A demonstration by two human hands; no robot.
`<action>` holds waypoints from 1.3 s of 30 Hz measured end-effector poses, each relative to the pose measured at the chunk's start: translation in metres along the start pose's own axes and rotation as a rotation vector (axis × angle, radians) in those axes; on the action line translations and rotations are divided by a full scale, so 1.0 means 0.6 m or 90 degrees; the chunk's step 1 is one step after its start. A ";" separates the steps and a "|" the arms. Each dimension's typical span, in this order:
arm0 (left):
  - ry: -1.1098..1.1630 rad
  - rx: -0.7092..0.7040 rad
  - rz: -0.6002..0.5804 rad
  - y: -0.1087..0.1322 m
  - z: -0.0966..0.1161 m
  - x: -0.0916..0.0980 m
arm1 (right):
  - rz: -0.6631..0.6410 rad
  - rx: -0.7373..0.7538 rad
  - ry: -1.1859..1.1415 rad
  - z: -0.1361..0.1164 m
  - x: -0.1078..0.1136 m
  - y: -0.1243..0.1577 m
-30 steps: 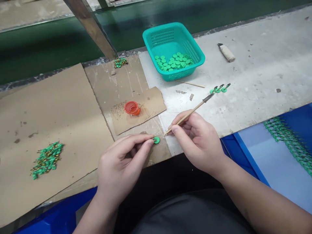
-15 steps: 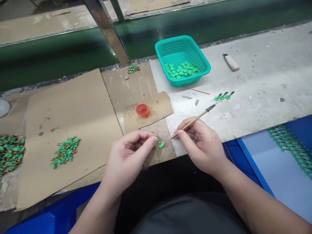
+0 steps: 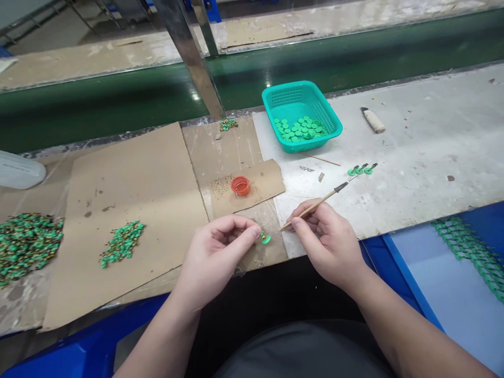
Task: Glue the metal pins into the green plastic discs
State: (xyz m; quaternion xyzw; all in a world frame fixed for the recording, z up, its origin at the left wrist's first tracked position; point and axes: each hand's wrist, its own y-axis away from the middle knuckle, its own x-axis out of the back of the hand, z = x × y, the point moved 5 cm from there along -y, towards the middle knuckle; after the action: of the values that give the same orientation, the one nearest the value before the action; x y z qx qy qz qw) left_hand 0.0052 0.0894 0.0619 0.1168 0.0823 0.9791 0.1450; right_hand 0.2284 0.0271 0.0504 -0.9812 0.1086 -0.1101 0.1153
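Observation:
Between thumb and fingertips, my left hand pinches a tiny figurine with a round green base. My right hand holds a thin wooden stick tool like a pen, its dark-wrapped end with a fine tip pointing away to the upper right. The tool's blunt end is near the figurine, apart from it. Beyond the tip stand several small figurines on green discs. A small red cup with liquid sits on a cardboard piece ahead of my left hand.
A teal basket holds many green discs. Piles of small green-and-gold pieces lie on cardboard and at far left. A wrapped blade lies at the right. Rows of green-based figurines fill part of a blue tray below.
The view has tilted up a little and shifted left, so the scene sits lower and more to the right. Both hands keep their grips, nearly still.

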 end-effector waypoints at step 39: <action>-0.277 -0.276 -0.086 -0.214 0.102 -0.293 | 0.141 -0.030 0.000 0.006 0.156 0.103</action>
State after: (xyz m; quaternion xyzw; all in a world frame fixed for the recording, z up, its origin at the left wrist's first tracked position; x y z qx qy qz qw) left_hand 0.2180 0.1650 0.0596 0.2840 -0.1535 0.9140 0.2457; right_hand 0.3069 -0.0532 0.0495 -0.9656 0.2187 -0.0945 0.1038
